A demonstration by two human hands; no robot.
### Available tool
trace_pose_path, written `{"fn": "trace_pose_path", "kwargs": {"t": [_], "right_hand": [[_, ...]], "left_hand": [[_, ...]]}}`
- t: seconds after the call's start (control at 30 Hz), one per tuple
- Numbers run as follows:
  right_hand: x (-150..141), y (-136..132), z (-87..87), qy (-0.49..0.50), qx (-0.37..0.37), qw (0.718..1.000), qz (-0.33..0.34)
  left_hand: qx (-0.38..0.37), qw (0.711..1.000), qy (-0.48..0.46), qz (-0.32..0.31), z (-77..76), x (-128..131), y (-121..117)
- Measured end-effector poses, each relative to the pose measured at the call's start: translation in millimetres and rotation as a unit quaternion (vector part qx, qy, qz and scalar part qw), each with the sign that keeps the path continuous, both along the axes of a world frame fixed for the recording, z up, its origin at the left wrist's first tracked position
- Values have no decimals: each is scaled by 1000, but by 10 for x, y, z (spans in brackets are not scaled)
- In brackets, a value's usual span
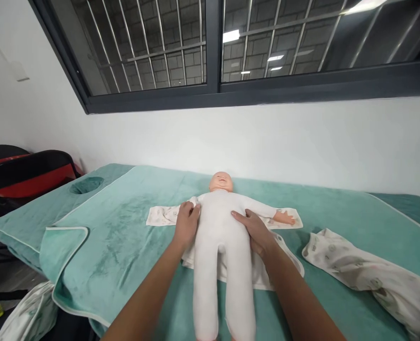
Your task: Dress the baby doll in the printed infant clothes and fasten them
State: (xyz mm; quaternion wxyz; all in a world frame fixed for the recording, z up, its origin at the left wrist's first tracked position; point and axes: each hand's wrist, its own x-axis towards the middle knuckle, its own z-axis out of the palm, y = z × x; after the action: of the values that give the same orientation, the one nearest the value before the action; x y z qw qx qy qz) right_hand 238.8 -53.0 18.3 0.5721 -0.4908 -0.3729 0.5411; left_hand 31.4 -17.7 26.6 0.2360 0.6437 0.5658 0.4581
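1 doll (221,218) lies face up on 1 spread patterned shirt (162,216) atop the green-covered bed (124,246), left hand (186,222) at its side with fingers bent, right hand (259,231) with thumb on its torso, either grip unclear.
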Motion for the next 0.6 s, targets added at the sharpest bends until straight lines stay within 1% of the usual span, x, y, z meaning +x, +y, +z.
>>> {"fn": "trace_pose_path", "kwargs": {"t": [0.07, 0.23, 0.33, 0.4, 0.47, 0.53, 0.6], "right_hand": [[-47, -15, 19, 22, -5, 999, 27], [-140, -2, 11, 58, 11, 996, 60], [-172, 18, 13, 75, 2, 993, 88], [-184, 25, 24, 81, -13, 993, 83], [-190, 25, 33, 82, -27, 994, 70], [-192, 20, 37, 80, -32, 994, 66], [-194, 12, 38, 76, -29, 994, 73]], "left_hand": [[8, 1000, -10, -16, 141, 62, 27], [3, 999, -20, -49, 544, 164, 36], [-27, 998, 26, -50, 743, 212, -36], [-66, 993, 68, -63, 825, 244, -145], [-101, 985, 90, -107, 872, 263, -301], [-134, 976, 72, -156, 901, 258, -467], [-167, 967, 22, -193, 922, 227, -594]]}}
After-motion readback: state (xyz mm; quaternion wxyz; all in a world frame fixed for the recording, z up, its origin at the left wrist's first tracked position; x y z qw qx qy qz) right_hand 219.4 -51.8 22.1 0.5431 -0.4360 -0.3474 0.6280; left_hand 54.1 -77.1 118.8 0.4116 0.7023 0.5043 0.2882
